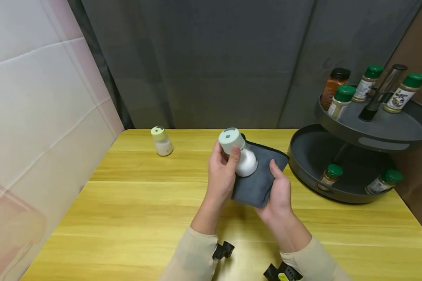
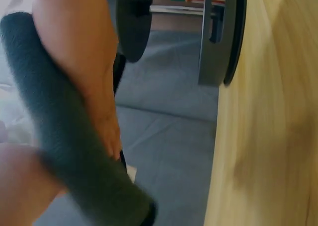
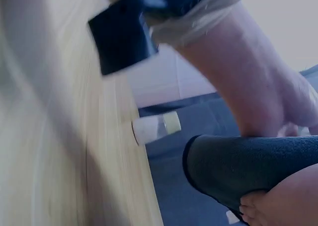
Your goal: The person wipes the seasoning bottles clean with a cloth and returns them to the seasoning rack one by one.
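Observation:
Above the wooden table, my left hand (image 1: 221, 171) grips a small jar (image 1: 247, 163) with a pale grey-green lid and white contents, tilted with its lid toward the upper left. My right hand (image 1: 278, 195) holds a folded dark grey cloth (image 1: 254, 189), thumb on top and the other fingers hidden beneath. The jar's lower end lies against the cloth. In both wrist views the cloth (image 2: 59, 116) (image 3: 223, 161) shows edge-on between the hands. A second jar (image 1: 163, 145) with a pale yellow lid and white contents stands toward the back left.
To the right stands a dark two-tier turntable rack (image 1: 341, 195). Several green-capped spice jars (image 1: 401, 97) and one black-capped orange jar (image 1: 332, 89) stand on its tiers. A grey curtain (image 1: 204, 78) hangs behind the table, and a pale panel (image 1: 38, 97) borders the left.

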Action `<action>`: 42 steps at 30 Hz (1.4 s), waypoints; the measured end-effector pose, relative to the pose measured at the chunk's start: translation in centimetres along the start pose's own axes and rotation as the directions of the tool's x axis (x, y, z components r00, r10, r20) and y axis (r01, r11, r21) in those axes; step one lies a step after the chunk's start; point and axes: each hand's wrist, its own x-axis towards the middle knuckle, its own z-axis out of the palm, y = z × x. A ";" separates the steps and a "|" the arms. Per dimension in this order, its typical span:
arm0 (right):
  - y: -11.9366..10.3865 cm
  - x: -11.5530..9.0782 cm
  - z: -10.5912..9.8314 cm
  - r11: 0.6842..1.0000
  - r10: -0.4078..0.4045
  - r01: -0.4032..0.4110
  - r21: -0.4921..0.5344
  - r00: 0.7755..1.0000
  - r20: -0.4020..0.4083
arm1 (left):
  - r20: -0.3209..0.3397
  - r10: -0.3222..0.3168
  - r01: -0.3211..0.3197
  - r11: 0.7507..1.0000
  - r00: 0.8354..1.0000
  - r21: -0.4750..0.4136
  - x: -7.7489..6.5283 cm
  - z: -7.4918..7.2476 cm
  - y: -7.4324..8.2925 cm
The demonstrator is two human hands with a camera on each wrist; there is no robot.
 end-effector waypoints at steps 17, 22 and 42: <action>-0.6 0.0 0.4 0.998 0.063 -0.062 0.023 0.998 -0.020 | 0.022 0.090 -0.090 0.996 0.996 0.016 0.2 0.2 -0.6; -0.7 -0.9 0.2 0.993 0.100 -0.102 -0.066 0.995 -0.030 | -0.012 0.086 -0.087 0.996 0.996 -0.015 0.9 -0.5 -1.0; -2.4 0.2 0.3 0.998 -0.034 0.031 -0.050 0.998 -0.050 | -0.054 0.091 -0.100 0.971 0.994 -0.216 1.1 0.0 -1.2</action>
